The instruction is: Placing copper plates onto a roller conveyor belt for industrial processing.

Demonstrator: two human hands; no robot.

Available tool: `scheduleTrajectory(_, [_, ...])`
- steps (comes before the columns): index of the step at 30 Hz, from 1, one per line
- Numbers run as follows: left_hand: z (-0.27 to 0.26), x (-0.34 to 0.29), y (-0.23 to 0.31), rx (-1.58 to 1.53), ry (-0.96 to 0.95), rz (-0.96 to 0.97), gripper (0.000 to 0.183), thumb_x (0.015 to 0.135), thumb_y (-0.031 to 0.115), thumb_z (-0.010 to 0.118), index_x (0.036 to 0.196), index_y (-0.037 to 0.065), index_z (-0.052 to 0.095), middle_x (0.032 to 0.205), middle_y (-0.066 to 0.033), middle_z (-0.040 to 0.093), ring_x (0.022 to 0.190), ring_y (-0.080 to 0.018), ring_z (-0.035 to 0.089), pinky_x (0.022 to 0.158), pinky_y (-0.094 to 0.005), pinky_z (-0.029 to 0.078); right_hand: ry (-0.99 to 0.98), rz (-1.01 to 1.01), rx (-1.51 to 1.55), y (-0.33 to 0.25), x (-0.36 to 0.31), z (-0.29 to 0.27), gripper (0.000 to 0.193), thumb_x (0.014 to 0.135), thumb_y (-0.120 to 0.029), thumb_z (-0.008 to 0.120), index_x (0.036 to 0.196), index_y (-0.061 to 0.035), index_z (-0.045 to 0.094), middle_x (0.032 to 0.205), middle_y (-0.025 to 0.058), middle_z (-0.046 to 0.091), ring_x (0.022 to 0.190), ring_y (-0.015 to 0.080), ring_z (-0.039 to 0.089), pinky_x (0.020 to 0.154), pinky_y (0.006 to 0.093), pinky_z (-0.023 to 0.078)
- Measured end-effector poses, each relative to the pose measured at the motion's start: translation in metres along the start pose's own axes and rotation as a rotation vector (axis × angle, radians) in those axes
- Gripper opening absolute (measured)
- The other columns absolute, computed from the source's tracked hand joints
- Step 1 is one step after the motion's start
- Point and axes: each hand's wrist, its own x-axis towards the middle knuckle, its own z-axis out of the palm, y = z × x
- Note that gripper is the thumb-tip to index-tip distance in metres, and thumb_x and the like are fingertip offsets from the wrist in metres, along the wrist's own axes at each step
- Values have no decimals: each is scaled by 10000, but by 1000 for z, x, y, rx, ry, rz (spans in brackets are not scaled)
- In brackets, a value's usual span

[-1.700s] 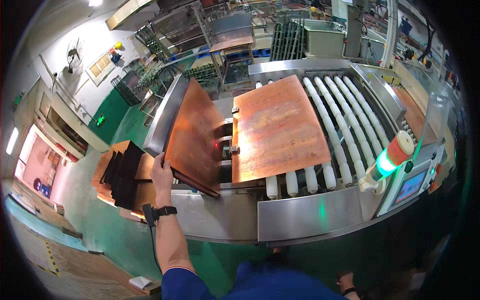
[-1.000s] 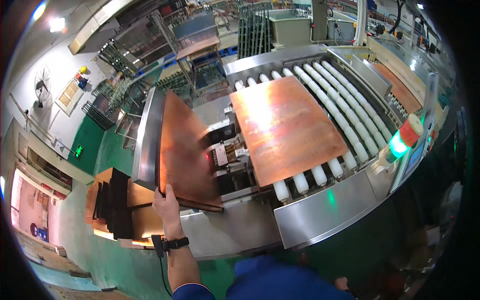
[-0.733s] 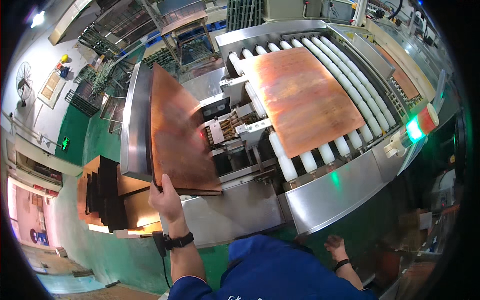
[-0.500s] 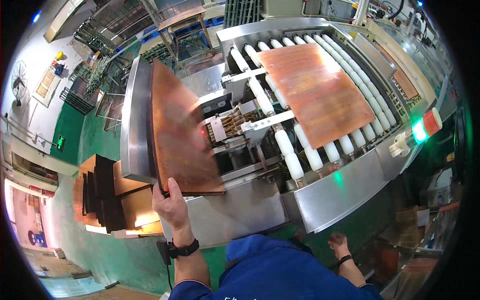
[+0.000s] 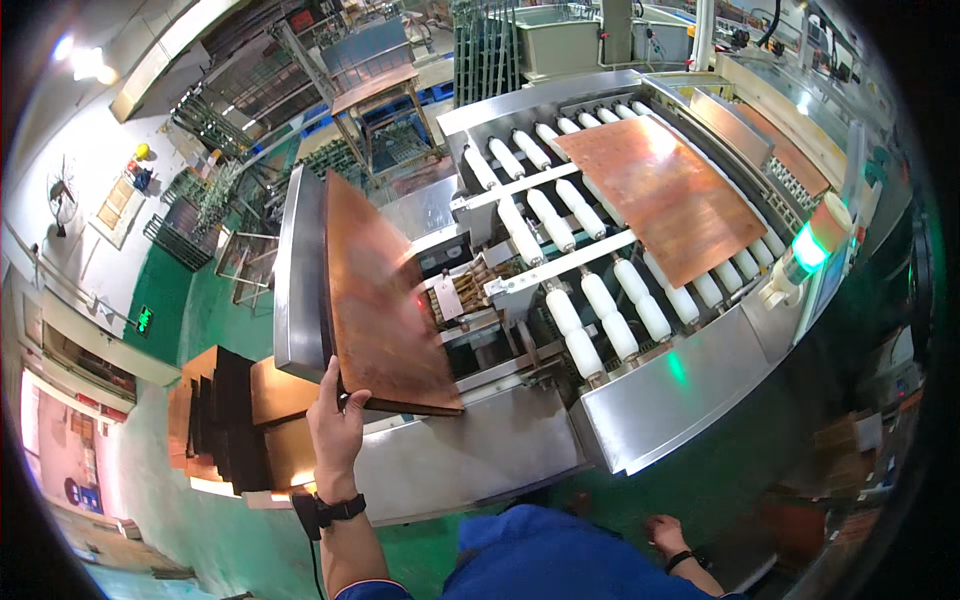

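Note:
A stack of copper sheets [image 5: 385, 300] leans almost upright against a steel backplate [image 5: 300, 270] on the left part of the machine. My left hand [image 5: 335, 435] grips its lower near corner, thumb against the near edge and fingers up along the side by the backplate. On the white rollers [image 5: 570, 335] to the right lies a single copper sheet [image 5: 670, 195], flat and touched by neither hand. Low on the right, beside my blue sleeve and away from the machine, my right hand [image 5: 665, 537] hangs with fingers curled and nothing visible in them.
Brown and dark sheets [image 5: 220, 420] stand on the floor at the left. White metal arms [image 5: 560, 262] reach between the stack and rollers. A signal lamp [image 5: 810, 245], lit green, juts from the machine's right corner. Behind stands a wooden table [image 5: 375, 90].
The flat copper sheet has travelled along the rollers, away from the stack, baring more rollers. My left hand's fingers now reach farther up the stack's side. My right hand's fingers have curled in.

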Motion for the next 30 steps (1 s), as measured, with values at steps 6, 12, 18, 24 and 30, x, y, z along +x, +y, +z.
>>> scheduleTrajectory(6, [-3, -8, -7, 47, 119, 109, 623, 907, 118, 735, 1443, -25, 452, 806, -167, 664, 656, -186, 621, 632, -321, 497, -22, 108, -14, 29, -11, -2, 211, 875, -138, 604, 873, 47, 704, 769, 124, 694, 728, 175, 672, 598, 361, 525])
scheduleTrajectory(12, [29, -65, 28, -97, 303, -87, 298, 944, 15, 594, 1241, -6, 577, 797, -95, 551, 721, -185, 559, 635, -285, 456, -96, 240, -22, 62, -92, -4, 193, 847, -205, 668, 902, -28, 724, 749, 144, 689, 728, 265, 694, 664, 396, 527])
scheduleTrajectory(18, [37, -256, -36, 155, -1199, -432, 393, 876, 404, 660, 970, 26, 715, 869, -210, 714, 847, -364, 705, 801, -457, 551, -378, 655, 759, 20, -222, -24, 308, 900, -250, 671, 1045, 22, 682, 880, 72, 717, 753, 157, 659, 659, 314, 532])
scheduleTrajectory(24, [-25, -261, 41, -474, -1412, -725, 333, 926, 220, 669, 1173, -2, 684, 1090, -115, 717, 985, -242, 657, 916, -345, 509, -261, 625, 818, -45, -297, -37, 302, 902, -241, 671, 1059, 17, 681, 907, 74, 715, 783, 161, 654, 688, 315, 527])
scheduleTrajectory(30, [-26, -241, 28, -584, -1514, -845, 350, 916, 170, 697, 1225, 8, 665, 1128, -122, 710, 991, -244, 658, 909, -356, 518, -179, 571, 853, -77, -326, -33, 296, 905, -232, 672, 1074, 11, 680, 934, 75, 712, 813, 165, 648, 718, 315, 521])
